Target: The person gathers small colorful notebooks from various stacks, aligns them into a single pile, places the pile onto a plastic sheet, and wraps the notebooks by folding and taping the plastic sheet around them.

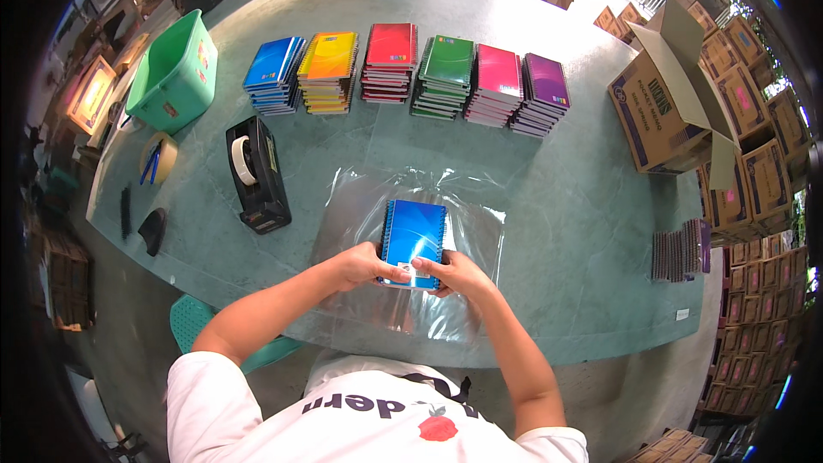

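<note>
A blue spiral notebook (414, 227), seemingly the top of a small stack, is gripped at its near end by both hands. My left hand (364, 266) closes round its left near corner, thumb on the cover. My right hand (456, 273) grips the right near corner in the same way, its thumb beside a white label. Beneath the notebook, clear plastic bags or film (467, 309) lie flat on the table. Beyond stand stacks of spiral notebooks in a row: blue (274, 64), yellow (328, 56), red (390, 47), green (447, 60), pink (497, 69) and purple (547, 81).
Left on the green table (583, 206) are a black tape dispenser (264, 193), a green plastic bin (201, 77), a tape roll (169, 159) and blue scissors (152, 163). An open cardboard box (656, 116) stands at right, near more notebooks (677, 255). A green chair (190, 319) is below.
</note>
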Demonstrator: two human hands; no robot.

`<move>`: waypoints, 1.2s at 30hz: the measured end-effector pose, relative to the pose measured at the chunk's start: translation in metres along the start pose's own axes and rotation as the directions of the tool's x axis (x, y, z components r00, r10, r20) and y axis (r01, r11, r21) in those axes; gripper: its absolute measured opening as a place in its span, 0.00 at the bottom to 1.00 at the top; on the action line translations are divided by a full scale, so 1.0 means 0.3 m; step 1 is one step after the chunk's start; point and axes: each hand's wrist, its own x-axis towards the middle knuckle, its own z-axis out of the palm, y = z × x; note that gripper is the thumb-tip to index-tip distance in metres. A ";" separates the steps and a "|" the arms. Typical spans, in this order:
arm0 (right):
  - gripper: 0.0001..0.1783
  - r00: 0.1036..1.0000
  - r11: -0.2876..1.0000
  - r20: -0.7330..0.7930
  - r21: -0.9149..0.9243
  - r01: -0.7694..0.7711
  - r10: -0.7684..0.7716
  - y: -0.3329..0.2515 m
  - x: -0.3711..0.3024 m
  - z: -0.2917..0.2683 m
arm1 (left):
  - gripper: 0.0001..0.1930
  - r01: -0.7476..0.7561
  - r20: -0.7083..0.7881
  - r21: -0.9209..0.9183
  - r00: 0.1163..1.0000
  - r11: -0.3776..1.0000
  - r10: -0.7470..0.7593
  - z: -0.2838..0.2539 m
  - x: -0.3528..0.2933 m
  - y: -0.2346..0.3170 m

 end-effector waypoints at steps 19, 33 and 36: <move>0.46 0.982 0.954 -0.151 -0.293 0.068 -0.116 0.020 -0.018 0.036 | 0.38 -0.182 -0.224 0.370 0.934 0.911 0.277 0.007 -0.038 -0.017; 0.24 0.810 0.876 -0.537 0.243 0.415 -0.235 0.097 -0.175 -0.149 | 0.13 -0.504 0.320 0.863 0.510 -0.024 0.798 0.443 0.075 -0.259; 0.24 0.788 0.899 -0.582 0.212 0.383 -0.198 0.170 -0.256 -0.199 | 0.12 -0.373 0.290 0.922 0.494 -0.102 0.820 0.444 0.145 -0.279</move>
